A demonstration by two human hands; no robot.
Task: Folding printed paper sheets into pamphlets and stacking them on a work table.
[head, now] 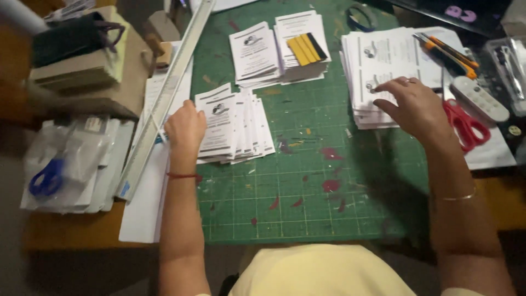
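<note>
Two hands were busy: left hand (186,129) pinned the fanned leaflets (233,127), right hand (413,104) lay spread and empty-fingered on the tall stack (378,66). Lifting just the top sheet, slowly, seemed smartest.

A single head-worn view looks steeply down from above the person's chest onto the surface (71,230), close enough that both forearms fill the lower frame. It faces forward across the green cutting mat (307,197), reaching the surface's far edge at the top.
</note>
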